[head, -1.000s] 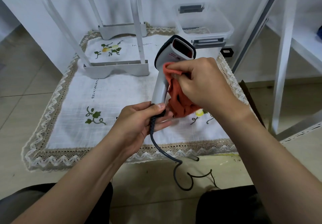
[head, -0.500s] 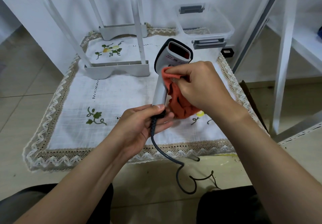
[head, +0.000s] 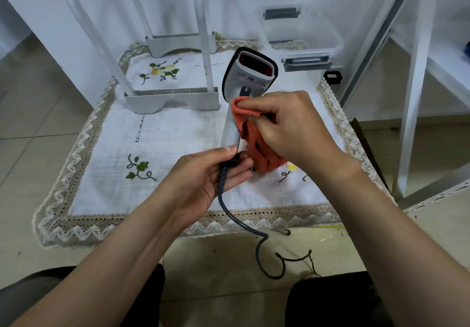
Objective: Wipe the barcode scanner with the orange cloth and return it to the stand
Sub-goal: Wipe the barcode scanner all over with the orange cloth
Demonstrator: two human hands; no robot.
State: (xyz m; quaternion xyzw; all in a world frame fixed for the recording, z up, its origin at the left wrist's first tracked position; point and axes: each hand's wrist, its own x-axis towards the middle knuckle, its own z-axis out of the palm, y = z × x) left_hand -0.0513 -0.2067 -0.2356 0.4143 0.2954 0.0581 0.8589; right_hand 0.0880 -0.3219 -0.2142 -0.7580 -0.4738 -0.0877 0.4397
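Embroidered tablecloth (head: 178, 133), scanner wiping.
Our left hand (head: 203, 176) grips the barcode scanner (head: 248, 85) base; our right hand (head: 292, 126), at 3 o'clock, clamps the orange cloth (head: 256, 148) on its handle.

Above the fingers (head: 230, 148) of the left hand, smooth grey plastic with a slight sheen is seen on the barcode scanner (head: 248, 77); beside them a nubby, matt orange cloth (head: 256, 146) is bunched, and beneath them a coarse-woven white tablecloth (head: 178, 133) edged in lace is spread

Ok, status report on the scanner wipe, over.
Left hand grips barcode scanner at handle base, upright above the mat. Right hand presses orange cloth on handle. Cable hangs to the floor. Nothing in the way.
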